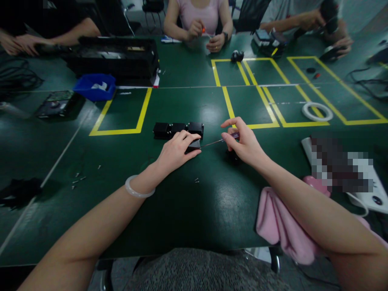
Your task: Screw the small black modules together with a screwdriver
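Well left of the row of black blocks [178, 127], small screws [83, 178] lie loose on the tabletop [169, 214]. Just on the row's near side, the left hand [172, 151] pinches a small black block [195, 144] between thumb and fingers. The block looks light, stiff and rather smooth, so it could skid under a sideways push; its long sides seem the best hold, leaving the end free. Right of the row, the right hand [245, 143] grasps the handle of a slim screwdriver [214, 142], its tip at the block's right end (whether it touches, I cannot tell).
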The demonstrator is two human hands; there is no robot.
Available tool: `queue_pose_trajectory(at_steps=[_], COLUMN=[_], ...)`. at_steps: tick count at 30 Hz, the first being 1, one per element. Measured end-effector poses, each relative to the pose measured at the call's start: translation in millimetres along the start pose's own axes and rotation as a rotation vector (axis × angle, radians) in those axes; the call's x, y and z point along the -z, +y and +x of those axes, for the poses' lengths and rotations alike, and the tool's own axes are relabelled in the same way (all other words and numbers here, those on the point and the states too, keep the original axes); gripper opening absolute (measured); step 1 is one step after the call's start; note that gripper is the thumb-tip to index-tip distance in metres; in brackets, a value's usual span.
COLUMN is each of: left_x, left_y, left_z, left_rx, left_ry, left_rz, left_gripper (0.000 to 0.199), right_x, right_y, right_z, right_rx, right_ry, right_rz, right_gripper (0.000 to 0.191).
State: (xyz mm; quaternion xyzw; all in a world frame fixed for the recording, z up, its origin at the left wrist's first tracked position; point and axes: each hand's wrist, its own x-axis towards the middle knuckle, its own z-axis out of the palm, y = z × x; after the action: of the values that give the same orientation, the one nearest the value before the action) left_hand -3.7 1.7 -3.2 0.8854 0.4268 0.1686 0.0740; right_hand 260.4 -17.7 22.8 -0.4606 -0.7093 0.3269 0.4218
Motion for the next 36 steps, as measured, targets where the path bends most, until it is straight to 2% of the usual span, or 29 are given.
queue_pose_trajectory(at_steps=[4,10,13,21,25,36], left_x=[-0.1,-1.8,-1.0,0.5,0.5,0.8], left_y=[0.1,-1.4,-1.1,0.4,0.1,0.8], left_z=[0.1,0.3,0.5,0.6,0.8,1.6], left_rx=[-0.002,-0.006,-0.005,-0.005,-0.008,-0.013], left_ry=[0.000,0.009,0.008,0.001,-0.004,-0.007], left_rz=[0.007,0.012,0.005,0.008,0.015,0.050], left_gripper=[0.042,0.042,0.043,0.043,0.042,0.043], right_x=[0.0,-0.5,-1.3,0.0,-2.0,-2.2], right_y=[1.5,3.7,2.1,-1.2,0.1,2.5], right_z=[-0.4,0.9,1.2,2.0,1.4,2.9], right_rx=[-0.030,0.055,0.021,-0.045,-0.040,-0.039], right_ry=[-0.030,0.032,0.038,0.002,0.035,0.023], right_rz=[0.016,-0.026,-0.013,-0.021,0.024,0.007], right_gripper=[0.012,0.019,0.015,0.023,0.016,0.024])
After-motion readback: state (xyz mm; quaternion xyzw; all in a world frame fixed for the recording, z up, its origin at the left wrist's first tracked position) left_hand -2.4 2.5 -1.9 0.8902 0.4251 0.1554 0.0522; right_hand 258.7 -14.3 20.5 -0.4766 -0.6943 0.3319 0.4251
